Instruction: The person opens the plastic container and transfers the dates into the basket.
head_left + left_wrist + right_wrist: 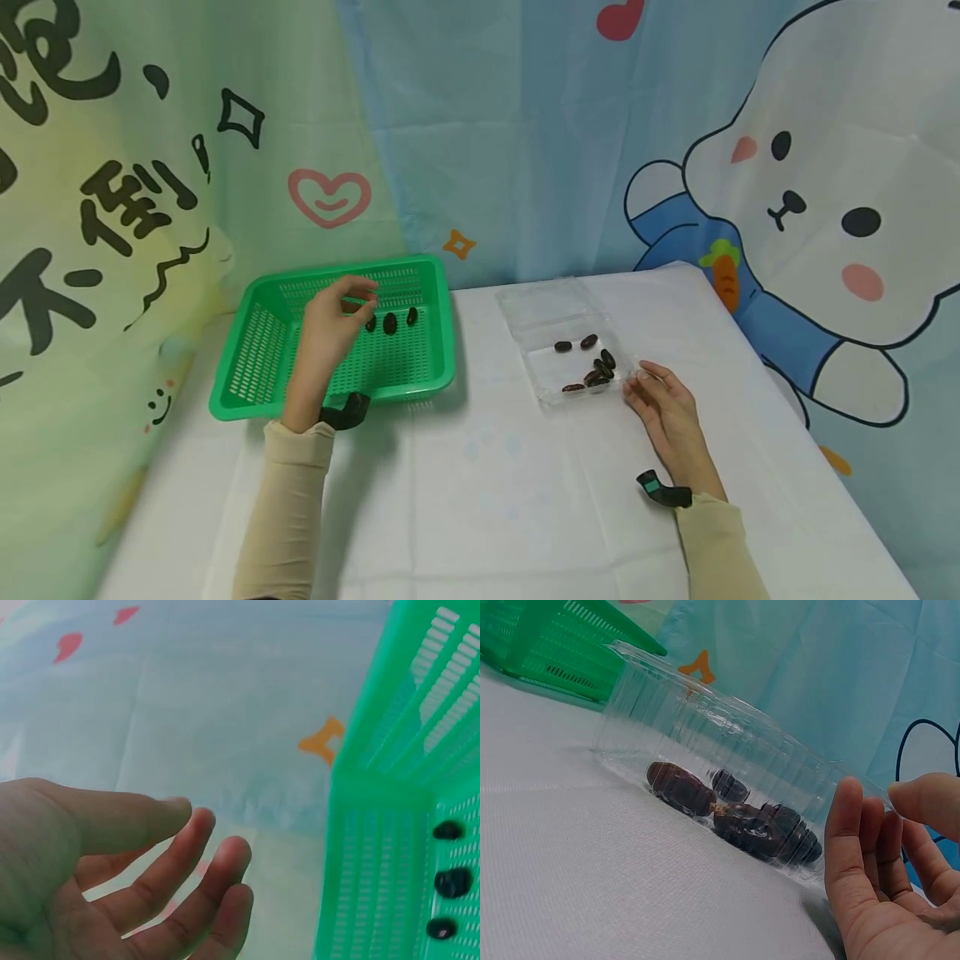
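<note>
A curtain (465, 125) was hung behind a white cloth (487, 525). On the curtain, a cartoon animal (817, 175) was printed at right, lettering (39, 321) and a heart (331, 205) at left, an orange star (450, 244) between.

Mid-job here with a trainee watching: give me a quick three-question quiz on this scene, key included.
1. Count: how many dark oval pieces show in the green basket in the head view?
2. True or false: the left hand is gripping one of those pieces.
3. Pick one: the right hand touches
A) the basket
B) the clear box
C) the curtain

Key: 1. Three. 2. False. 3. B.
</note>
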The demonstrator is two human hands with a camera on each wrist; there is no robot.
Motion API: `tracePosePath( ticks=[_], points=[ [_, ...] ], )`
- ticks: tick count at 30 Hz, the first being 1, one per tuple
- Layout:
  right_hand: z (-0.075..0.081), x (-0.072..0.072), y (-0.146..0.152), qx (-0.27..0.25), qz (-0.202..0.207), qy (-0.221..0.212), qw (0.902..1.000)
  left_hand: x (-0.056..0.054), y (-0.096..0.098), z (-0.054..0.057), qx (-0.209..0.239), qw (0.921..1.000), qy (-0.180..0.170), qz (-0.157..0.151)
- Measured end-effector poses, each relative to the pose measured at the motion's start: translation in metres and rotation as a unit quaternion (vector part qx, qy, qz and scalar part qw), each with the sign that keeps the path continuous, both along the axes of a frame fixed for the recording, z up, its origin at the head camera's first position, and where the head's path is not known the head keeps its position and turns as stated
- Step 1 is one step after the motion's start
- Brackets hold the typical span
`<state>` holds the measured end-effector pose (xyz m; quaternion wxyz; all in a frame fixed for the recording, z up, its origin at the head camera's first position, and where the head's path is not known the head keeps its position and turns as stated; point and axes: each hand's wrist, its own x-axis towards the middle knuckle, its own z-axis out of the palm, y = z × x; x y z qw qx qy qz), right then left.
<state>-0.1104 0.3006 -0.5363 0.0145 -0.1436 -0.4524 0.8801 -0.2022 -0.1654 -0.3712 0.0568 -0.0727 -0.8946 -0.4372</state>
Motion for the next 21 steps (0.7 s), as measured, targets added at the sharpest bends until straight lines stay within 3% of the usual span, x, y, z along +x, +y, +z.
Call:
tracePosePath(
  ticks=[6,13,21],
  points=[
    [-0.003,0.000,0.001,0.003,0.005,0.006,1.0000,0.012,0.034,-0.012,0.036,0.9976,0.039,-0.045],
    [-0.003,-0.001,0.000,0.010,0.002,0.002,0.9999,0.017,0.069,-0.021,0.044,0.9922,0.062,-0.098],
    [-0.004,-0.002,0.001,0.006,-0.002,-0.002,1.0000,0.021,0.111,-0.036,0.075,0.9832,0.050,-0.159]
  ],
)
